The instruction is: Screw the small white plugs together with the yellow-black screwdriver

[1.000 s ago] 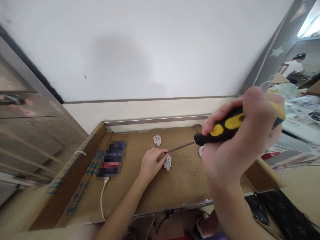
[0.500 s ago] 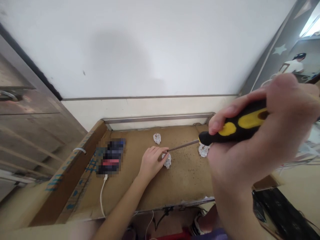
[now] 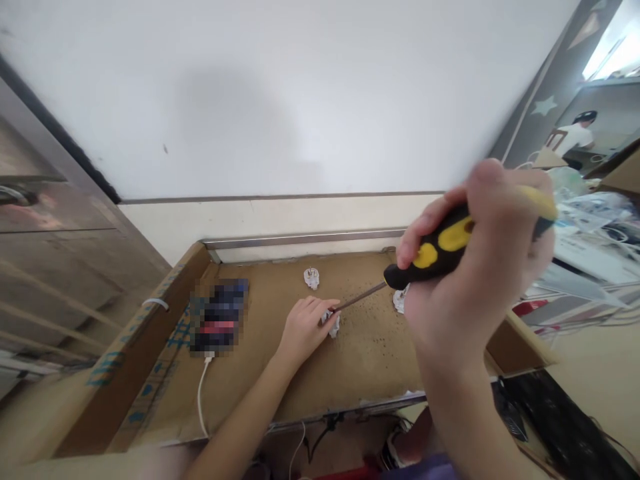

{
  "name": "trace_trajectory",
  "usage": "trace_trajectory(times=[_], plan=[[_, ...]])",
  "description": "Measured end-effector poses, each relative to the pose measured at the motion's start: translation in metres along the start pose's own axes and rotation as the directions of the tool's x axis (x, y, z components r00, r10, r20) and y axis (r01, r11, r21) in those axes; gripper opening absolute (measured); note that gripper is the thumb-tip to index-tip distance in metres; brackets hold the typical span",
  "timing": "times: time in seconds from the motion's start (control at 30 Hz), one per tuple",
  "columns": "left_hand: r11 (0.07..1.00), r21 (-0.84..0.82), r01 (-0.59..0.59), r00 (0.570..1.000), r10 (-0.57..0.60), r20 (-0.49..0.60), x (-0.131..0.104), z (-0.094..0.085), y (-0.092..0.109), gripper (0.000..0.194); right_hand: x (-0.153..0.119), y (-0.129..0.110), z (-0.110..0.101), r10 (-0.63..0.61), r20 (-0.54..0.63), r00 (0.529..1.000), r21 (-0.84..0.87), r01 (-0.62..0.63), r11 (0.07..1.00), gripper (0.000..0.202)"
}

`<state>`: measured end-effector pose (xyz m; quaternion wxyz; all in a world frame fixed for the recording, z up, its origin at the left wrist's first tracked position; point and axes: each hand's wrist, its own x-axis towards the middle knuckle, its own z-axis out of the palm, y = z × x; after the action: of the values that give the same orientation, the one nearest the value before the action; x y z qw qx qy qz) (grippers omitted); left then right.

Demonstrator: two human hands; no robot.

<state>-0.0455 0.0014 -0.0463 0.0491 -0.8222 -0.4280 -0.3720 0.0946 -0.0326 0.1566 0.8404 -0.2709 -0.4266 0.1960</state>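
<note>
My right hand (image 3: 475,260) is wrapped round the black and yellow handle of a screwdriver (image 3: 440,243), which slants down to the left. Its thin metal shaft ends at the fingertips of my left hand (image 3: 307,327). Those fingers pinch a small white plastic plug part (image 3: 332,325) against the cardboard, partly covering it. Whether the tip sits in a screw is too small to tell. Another white plug part (image 3: 311,277), with what look like metal pins, lies farther back. A third white part (image 3: 400,300) is half hidden behind my right hand.
Brown cardboard (image 3: 270,380) lines the work surface, with a raised flap (image 3: 135,347) on the left. A blurred-out phone-like device (image 3: 220,317) lies there on a white cable (image 3: 201,393). A white wall panel (image 3: 300,100) stands behind. A person (image 3: 575,137) sits far right, beyond piled clutter.
My right hand and the screwdriver handle have moved left in view, and the handle's yellow end now shows. The shaft tip stays by my left fingers, which keep their pinch. The view has shifted slightly.
</note>
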Motion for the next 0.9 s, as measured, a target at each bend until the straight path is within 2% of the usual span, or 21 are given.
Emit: trace_trajectory(times=[0.13,0.23,0.43,0.6,0.7,0.77,0.9], plan=[[0.994,0.033,-0.107,0.994,0.107,0.003,0.002,-0.001,0.004,0.009,-0.001,0.001,0.001,-0.012,0.077,0.997,-0.010,0.013,1.000,0.024],[0.993,0.046,-0.112,0.994,0.113,-0.005,0.002,-0.001,0.005,0.009,-0.003,-0.002,0.001,-0.051,0.079,0.996,-0.054,0.055,0.997,0.023],[1.000,-0.007,-0.008,0.999,0.008,0.031,0.001,-0.003,0.002,0.018,-0.002,-0.007,0.004,-0.051,0.088,0.995,-0.082,0.058,0.995,0.022],[0.992,-0.020,0.128,0.981,-0.123,0.153,0.000,-0.008,-0.004,0.048,-0.002,-0.008,0.004,-0.059,0.088,0.994,-0.079,0.066,0.995,0.021],[0.981,-0.011,0.195,0.945,-0.185,0.269,-0.001,-0.008,-0.006,0.037,-0.005,-0.008,0.003,-0.003,0.116,0.993,-0.206,0.027,0.978,0.022],[0.975,-0.031,0.218,0.931,-0.199,0.305,-0.002,-0.007,-0.006,0.032,-0.005,-0.004,0.003,-0.004,0.132,0.991,-0.247,0.037,0.968,0.022],[0.961,-0.094,0.258,0.921,-0.216,0.326,-0.002,-0.006,-0.003,0.032,-0.004,0.009,0.003,-0.039,0.131,0.991,-0.196,0.064,0.979,0.026]])
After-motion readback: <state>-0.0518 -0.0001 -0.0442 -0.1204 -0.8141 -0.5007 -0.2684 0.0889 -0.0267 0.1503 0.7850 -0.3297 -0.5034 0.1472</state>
